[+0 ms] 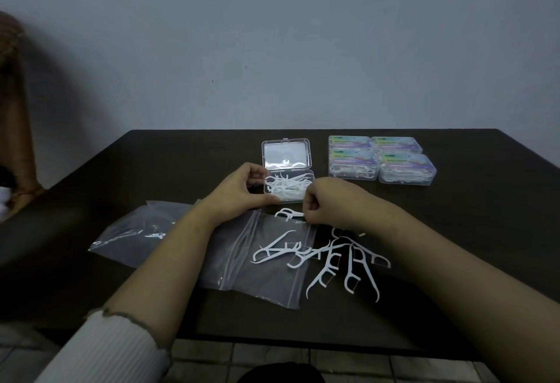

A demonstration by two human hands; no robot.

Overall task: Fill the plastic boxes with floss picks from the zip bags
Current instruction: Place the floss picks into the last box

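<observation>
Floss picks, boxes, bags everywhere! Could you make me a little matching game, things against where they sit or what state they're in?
Things:
1. open box
2. closed boxes
3. loose picks
4. left hand

States:
A. stacked at the table's far right
B. scattered on the table, some on a zip bag
C. steadying the open box
D. lid up, partly filled

Pairs: 1-D, 2-A, 3-B, 4-C
</observation>
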